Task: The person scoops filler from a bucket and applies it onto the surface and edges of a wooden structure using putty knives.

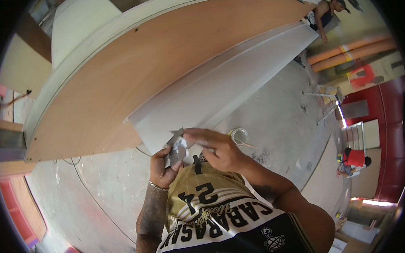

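Note:
My left hand [160, 169], with a chain bracelet at its wrist, is closed around a flat, smeared grey putty plate [176, 153], tilted in front of my chest. My right hand [217, 149] is closed, its fingers reaching over the plate. At its fingertips is a thin grey scraper blade [176, 135] against the plate's upper edge; the handle is hidden by my fingers. Just beyond both hands stands a long white-grey panel [219, 88] set along a brown wooden board [164, 61]. To the right of my right hand an open can [239, 136] sits on the floor.
A thin stick [250, 146] shows beside the can. One person [327, 15] stands at the panel's far right end; another in red [354, 157] is low at the right. A metal stand [324, 95] is nearby. A cable [95, 197] crosses the stained concrete floor [62, 194].

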Tool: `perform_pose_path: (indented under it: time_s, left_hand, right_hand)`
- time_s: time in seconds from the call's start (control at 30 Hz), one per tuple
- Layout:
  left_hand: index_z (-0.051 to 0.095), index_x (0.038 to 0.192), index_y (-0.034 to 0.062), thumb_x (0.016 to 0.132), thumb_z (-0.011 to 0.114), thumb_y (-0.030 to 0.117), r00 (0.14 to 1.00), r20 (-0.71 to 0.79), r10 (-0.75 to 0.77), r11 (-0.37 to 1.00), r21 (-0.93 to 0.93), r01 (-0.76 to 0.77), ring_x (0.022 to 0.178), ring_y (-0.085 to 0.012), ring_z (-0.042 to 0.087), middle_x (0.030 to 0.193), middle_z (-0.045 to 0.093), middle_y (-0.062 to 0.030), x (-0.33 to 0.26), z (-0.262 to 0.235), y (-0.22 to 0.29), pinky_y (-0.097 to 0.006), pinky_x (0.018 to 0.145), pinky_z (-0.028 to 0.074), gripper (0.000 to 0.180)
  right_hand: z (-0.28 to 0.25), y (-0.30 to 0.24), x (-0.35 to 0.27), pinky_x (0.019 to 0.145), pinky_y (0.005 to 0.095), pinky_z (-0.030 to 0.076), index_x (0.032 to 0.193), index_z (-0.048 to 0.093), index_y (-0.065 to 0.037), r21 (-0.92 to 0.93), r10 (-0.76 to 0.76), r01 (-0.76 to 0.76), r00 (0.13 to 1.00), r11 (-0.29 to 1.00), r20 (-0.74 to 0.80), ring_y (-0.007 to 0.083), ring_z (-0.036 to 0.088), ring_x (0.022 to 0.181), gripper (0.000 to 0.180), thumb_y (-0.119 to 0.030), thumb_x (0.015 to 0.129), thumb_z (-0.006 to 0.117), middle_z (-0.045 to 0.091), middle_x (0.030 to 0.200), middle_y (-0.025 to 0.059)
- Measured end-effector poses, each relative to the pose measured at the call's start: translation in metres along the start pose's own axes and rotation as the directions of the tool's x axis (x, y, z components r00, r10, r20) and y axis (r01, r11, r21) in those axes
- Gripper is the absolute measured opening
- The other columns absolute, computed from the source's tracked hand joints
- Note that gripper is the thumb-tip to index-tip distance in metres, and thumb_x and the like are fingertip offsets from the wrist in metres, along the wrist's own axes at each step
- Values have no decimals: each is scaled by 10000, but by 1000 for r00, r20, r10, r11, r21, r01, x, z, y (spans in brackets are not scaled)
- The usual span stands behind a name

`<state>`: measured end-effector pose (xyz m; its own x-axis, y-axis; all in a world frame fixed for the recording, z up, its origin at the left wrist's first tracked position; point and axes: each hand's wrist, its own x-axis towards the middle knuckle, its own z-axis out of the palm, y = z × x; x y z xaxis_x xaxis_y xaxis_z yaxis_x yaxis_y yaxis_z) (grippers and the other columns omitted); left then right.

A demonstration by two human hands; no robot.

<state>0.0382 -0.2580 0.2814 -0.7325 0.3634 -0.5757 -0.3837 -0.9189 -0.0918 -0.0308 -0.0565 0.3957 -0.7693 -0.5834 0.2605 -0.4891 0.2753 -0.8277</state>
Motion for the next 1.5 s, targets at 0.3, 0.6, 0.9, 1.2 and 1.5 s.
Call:
perform_pose_path:
  time_s: [0.3, 0.6, 0.9, 1.2, 1.5]
  left_hand:
    - [523, 1254, 44, 906, 553, 92, 473, 736, 484, -196, 618, -762, 1157, -363, 555, 1247, 571, -189, 35, 89, -33, -498, 992, 433, 353]
    - [592, 1228, 146, 677, 491, -149, 545, 829, 124, -843, 377, -383, 1304, -321, 434, 1292, 573, -69, 76, 102, -34, -557, 1122, 208, 633]
    - [519, 1298, 37, 872, 386, -91, 583, 590, 558, -423, 807, -412, 1305, -311, 435, 1315, 554, -122, 69, 82, -42, -455, 1121, 262, 464]
    - [506, 1307, 17, 929, 392, 0, 562, 559, 610, -350, 826, -441, 1271, -286, 476, 1310, 555, -145, 62, 61, -30, -398, 1081, 330, 395]
    - [510, 1314, 17, 954, 397, 32, 566, 406, 718, -172, 891, -421, 1085, -170, 492, 1283, 577, -135, 30, 33, -10, -276, 905, 380, 378]
  right_hand:
    - [-61, 90, -33, 867, 385, 509, 1146, 590, -23, 785, 770, -538, 626, 308, 127, 249, 627, 988, 342, 21, 819, 500, 630, 1087, 137]
    - [-196, 176, -13, 826, 431, 499, 1149, 561, -13, 867, 763, -352, 644, 353, -49, 299, 609, 990, 366, -29, 785, 518, 625, 1072, 140]
    - [-143, 248, -15, 1003, 509, 334, 1269, 504, -30, -848, 427, -290, 900, 443, -85, 342, 421, 1230, 427, -87, 848, 464, 450, 1357, 174]
    - [-266, 305, 16, 898, 472, 466, 1224, 583, -119, -671, 643, -657, 686, 344, -342, 331, 584, 1075, 430, -43, 827, 437, 621, 1163, 155]
    - [-124, 195, 24, 929, 440, 458, 1188, 609, -88, -677, 590, -400, 805, 618, 64, 343, 578, 1073, 402, -56, 808, 484, 606, 1186, 173]
